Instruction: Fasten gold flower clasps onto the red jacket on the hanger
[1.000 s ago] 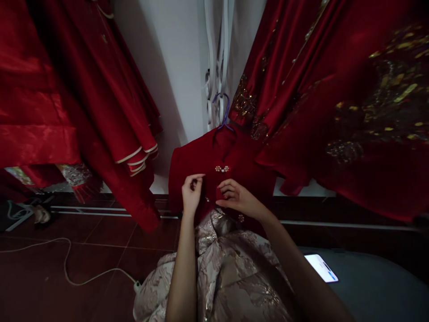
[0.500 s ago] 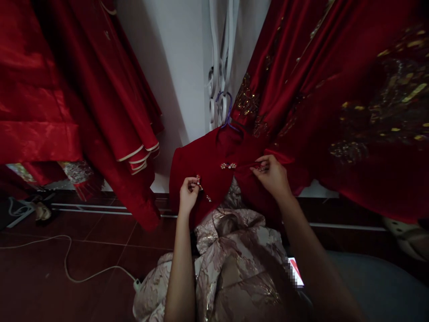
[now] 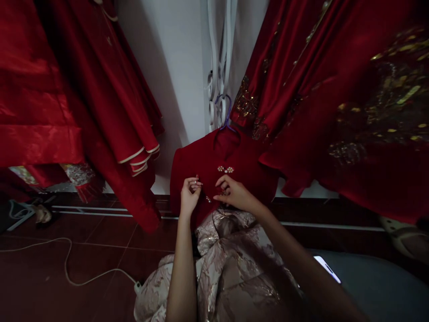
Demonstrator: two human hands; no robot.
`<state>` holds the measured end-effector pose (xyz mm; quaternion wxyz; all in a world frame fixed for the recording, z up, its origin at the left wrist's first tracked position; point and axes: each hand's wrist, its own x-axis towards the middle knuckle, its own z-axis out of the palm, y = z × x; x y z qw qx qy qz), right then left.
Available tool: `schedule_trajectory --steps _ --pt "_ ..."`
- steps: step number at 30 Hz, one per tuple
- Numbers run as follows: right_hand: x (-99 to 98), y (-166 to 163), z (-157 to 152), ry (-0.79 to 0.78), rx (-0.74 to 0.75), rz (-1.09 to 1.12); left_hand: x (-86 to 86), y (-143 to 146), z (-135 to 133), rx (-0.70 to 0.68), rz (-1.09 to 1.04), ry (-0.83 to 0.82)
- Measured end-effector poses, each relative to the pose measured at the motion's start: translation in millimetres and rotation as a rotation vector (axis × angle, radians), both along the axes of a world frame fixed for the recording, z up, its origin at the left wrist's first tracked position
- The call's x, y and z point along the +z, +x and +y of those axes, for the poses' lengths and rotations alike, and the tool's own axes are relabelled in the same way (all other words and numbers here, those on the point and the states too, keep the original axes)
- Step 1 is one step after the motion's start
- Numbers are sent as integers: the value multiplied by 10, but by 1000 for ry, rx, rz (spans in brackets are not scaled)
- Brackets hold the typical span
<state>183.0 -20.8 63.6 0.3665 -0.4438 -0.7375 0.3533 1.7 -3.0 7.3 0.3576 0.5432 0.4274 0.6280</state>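
A red garment [image 3: 194,158] hangs in front of me on a purple hanger [image 3: 229,117]. A jeweled clasp [image 3: 225,170] sits fastened across its front, just below the neck opening. My left hand [image 3: 190,194] pinches the garment's left front panel by another jeweled clasp piece, partly hidden by the fingers. Close by on the right, my right hand [image 3: 234,193] has its fingertips closed on the opposite front edge at a small jeweled clasp piece, mostly covered. Between and below the hands, a lower clasp piece [image 3: 208,199] lies on the left panel.
Red garments [image 3: 127,107] hang at the left, and a gold-embroidered red garment [image 3: 284,80] hangs at the right. Shiny floral fabric [image 3: 234,259] covers my lap. A white cable [image 3: 69,264] runs over the floor. A lit phone [image 3: 327,269] rests on a grey surface [image 3: 375,281].
My right hand has moved left and down, drawing the right front edge toward my left hand. The gap between the panels has narrowed. My left hand has barely shifted.
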Motion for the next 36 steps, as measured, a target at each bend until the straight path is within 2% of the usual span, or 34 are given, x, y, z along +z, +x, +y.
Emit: schedule_trajectory --steps 4,8,17,24,36 --pt "-9 -328 117 98 -36 124 9 -53 10 8 -35 -16" --pt "-89 -456 241 149 -32 120 41 -78 -9 33 -45 -39" --pt "-149 -476 252 190 -97 126 79 -66 -49 0 -73 -70" --pt "-127 -500 208 348 -71 26 64 -81 -77 0 -3 -65" --pt "-133 -471 187 314 -113 91 120 -50 -97 17 -25 -39"
